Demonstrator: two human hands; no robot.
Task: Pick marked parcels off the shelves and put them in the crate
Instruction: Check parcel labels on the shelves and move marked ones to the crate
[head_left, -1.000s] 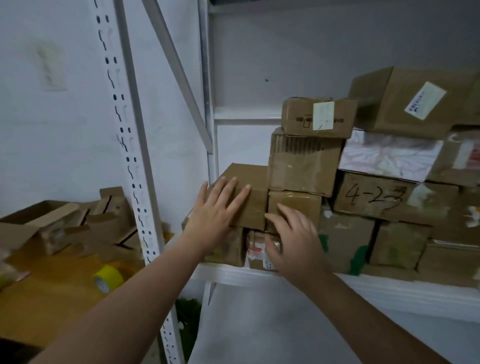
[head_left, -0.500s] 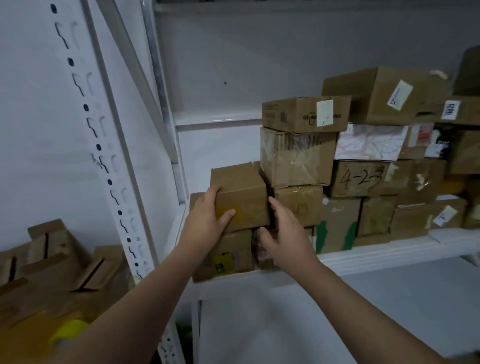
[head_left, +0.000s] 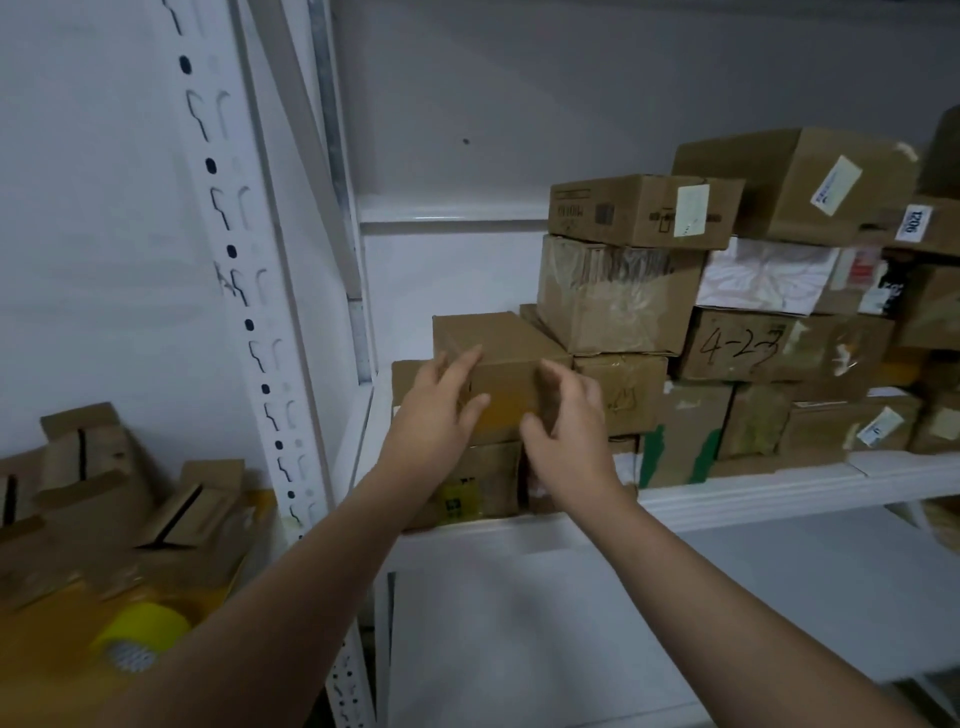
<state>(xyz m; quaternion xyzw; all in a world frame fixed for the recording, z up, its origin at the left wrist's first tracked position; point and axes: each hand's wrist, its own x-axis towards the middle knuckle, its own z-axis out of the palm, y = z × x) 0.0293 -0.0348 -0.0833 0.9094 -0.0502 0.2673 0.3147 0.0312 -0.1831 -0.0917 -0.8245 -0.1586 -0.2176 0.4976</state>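
At 8 o'clock, a yellow surface (head_left: 57, 686) is being occupied by a cluster of brown cardboard pieces (head_left: 88, 467). Their flaps are being shown tilted at various angles, and dark slots are being displayed in several of them. At 7 o'clock, a roll of yellow tape (head_left: 140, 631) is being supported on the same surface, near the cardboard. Its open core is being presented toward the camera, and its outline is being blurred. A perforated white upright (head_left: 244, 291) is being shown running from 11 o'clock down to 6 o'clock. A white diagonal brace (head_left: 306, 145) is being shown just beside it at 12 o'clock. A white side wall (head_left: 104, 234) is being seen at 10 o'clock. A grey rear wall (head_left: 571, 78), on which a small dark mark (head_left: 466, 141) is being displayed, is being seen at 1 o'clock.
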